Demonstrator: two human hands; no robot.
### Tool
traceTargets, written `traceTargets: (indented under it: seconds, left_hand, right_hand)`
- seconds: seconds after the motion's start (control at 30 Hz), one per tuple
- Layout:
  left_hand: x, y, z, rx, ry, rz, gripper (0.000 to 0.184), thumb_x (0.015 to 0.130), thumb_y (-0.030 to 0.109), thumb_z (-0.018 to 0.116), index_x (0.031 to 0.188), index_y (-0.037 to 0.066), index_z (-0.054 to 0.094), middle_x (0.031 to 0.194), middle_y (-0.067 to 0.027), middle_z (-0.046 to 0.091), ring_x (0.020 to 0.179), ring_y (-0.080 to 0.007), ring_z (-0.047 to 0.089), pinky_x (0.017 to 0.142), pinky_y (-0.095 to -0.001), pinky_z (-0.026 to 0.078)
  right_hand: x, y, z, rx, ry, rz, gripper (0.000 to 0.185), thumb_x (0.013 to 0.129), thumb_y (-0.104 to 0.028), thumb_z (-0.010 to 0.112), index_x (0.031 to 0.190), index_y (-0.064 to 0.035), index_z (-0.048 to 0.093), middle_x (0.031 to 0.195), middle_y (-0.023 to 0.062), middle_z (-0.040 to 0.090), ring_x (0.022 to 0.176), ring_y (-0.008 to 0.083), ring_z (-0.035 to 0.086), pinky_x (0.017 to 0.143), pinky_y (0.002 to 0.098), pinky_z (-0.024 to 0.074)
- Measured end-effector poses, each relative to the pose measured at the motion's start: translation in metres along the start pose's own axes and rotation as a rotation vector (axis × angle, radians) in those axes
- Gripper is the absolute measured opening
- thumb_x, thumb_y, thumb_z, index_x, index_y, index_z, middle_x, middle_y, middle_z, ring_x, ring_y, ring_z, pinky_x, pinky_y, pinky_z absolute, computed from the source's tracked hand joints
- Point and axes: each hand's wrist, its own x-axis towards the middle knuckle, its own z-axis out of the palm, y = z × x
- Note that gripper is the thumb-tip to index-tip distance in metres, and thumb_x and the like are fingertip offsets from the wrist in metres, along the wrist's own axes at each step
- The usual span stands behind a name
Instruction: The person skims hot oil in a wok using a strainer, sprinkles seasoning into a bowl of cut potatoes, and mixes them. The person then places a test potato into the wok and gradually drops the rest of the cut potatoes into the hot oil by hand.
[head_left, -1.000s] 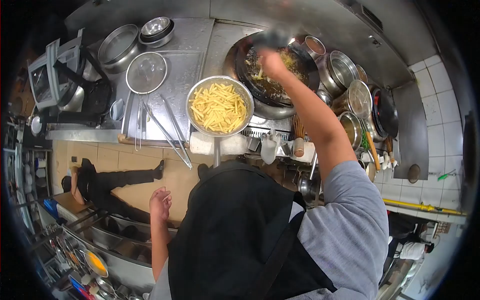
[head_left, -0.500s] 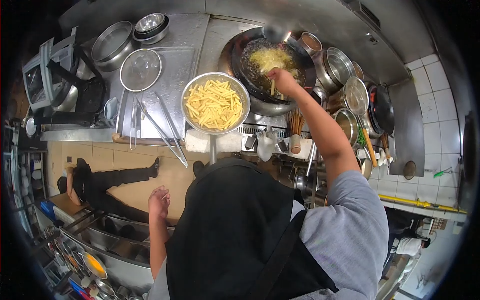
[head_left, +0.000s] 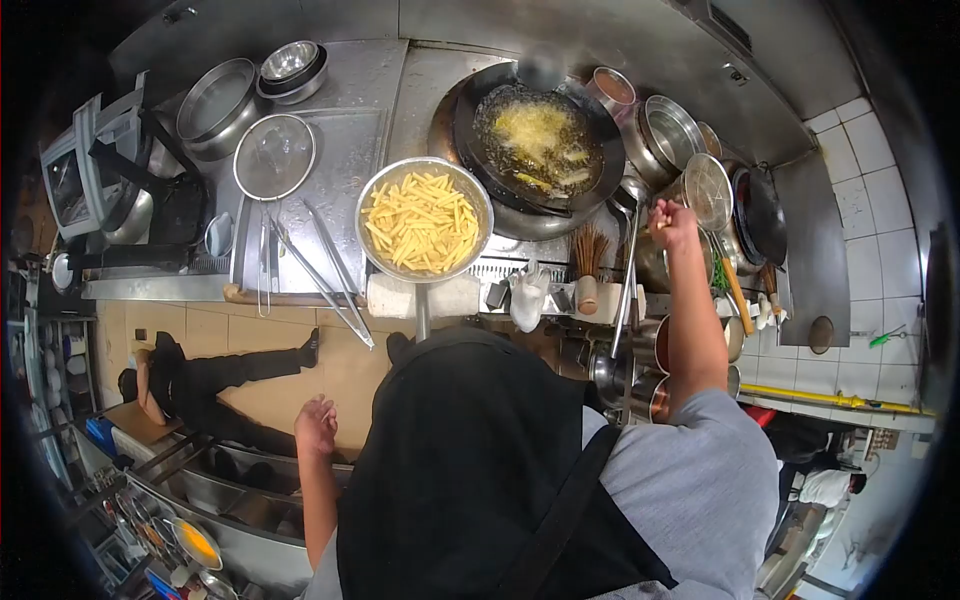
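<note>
My right hand [head_left: 672,222] is closed beside the wok, near the upright handles of the wok tools [head_left: 628,275]; whether anything is in its fingers I cannot make out. Bubbling oil with yellow food [head_left: 535,130] fills the dark wok [head_left: 468,150], and a few longer pieces float at its near side. Left of the wok, a long-handled strainer [head_left: 368,250] is heaped with pale cut fries [head_left: 422,220]. Away from the counter, low on the left, my left hand [head_left: 316,425] hangs with loosely curled fingers, apparently holding nothing.
Steel tongs [head_left: 325,290] and a round mesh skimmer [head_left: 275,157] lie on the left tray. Steel bowls [head_left: 291,70] stand behind them. A bamboo brush [head_left: 587,265] hangs before the wok, and pots [head_left: 672,130] crowd its right. Another person [head_left: 215,380] is at the left.
My right hand has moved from over the oil, to the right and toward me, past the wok's rim. My left hand has dropped slightly. The view has shifted a little.
</note>
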Motion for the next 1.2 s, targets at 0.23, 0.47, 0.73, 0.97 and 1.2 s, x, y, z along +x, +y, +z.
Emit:
traceTargets:
  seconds: [0.23, 0.47, 0.73, 0.97, 1.2]
  left_hand:
    - [-0.005, -0.006, 0.012, 0.115, -0.019, -0.026, 0.044, 0.093, 0.026, 0.054, 0.131, 0.004, 0.047, 0.110, -0.0127, 0.057, 0.075, -0.0148, 0.056, 0.061, -0.0229, 0.045]
    - [-0.031, -0.010, 0.015, 0.097, 0.083, 0.093, 0.032, 0.092, 0.021, 0.056, 0.119, 0.005, 0.052, 0.095, -0.0098, 0.061, 0.069, -0.0161, 0.059, 0.056, -0.0247, 0.045]
    - [-0.055, -0.081, 0.005, 0.464, 0.057, 0.209, 0.017, 0.090, 0.006, 0.057, 0.105, 0.001, 0.056, 0.078, -0.0065, 0.058, 0.058, -0.0159, 0.058, 0.048, -0.0232, 0.041]
    - [-0.058, -0.101, -0.014, 0.512, -0.008, 0.320, 0.011, 0.088, 0.007, 0.055, 0.082, -0.002, 0.059, 0.066, -0.0036, 0.052, 0.055, -0.0142, 0.052, 0.047, -0.0262, 0.039]
    - [-0.021, -0.050, -0.005, 0.385, 0.143, 0.215, 0.021, 0.087, 0.014, 0.062, 0.102, 0.000, 0.060, 0.077, -0.0096, 0.062, 0.049, -0.0125, 0.050, 0.044, -0.0245, 0.039]
  right_hand:
    - [-0.076, 0.079, 0.040, -0.303, -0.244, 0.215, 0.040, 0.080, 0.007, 0.041, 0.120, 0.0036, 0.039, 0.101, 0.0222, 0.054, 0.079, 0.0274, 0.060, 0.065, 0.0329, 0.0565]
    - [-0.093, 0.128, 0.143, -1.368, -0.638, -0.394, 0.037, 0.090, 0.001, 0.046, 0.126, -0.0015, 0.050, 0.083, 0.0152, 0.069, 0.055, 0.0175, 0.057, 0.052, 0.0317, 0.0500]
    - [0.016, 0.160, 0.302, -1.602, -0.620, -1.407, 0.049, 0.074, 0.002, 0.052, 0.118, -0.0139, 0.067, 0.106, 0.0224, 0.068, 0.097, 0.0348, 0.067, 0.087, 0.0397, 0.0511]
    - [-0.147, 0.096, 0.339, -1.133, -0.466, -1.774, 0.042, 0.076, -0.010, 0.067, 0.117, -0.0131, 0.065, 0.113, 0.0191, 0.063, 0.096, 0.0331, 0.064, 0.084, 0.0389, 0.0524]
    - [-0.154, 0.274, 0.282, -1.729, -1.193, -1.322, 0.067, 0.074, -0.021, 0.078, 0.136, -0.0152, 0.052, 0.128, 0.0222, 0.051, 0.099, 0.0317, 0.063, 0.092, 0.0387, 0.0511]
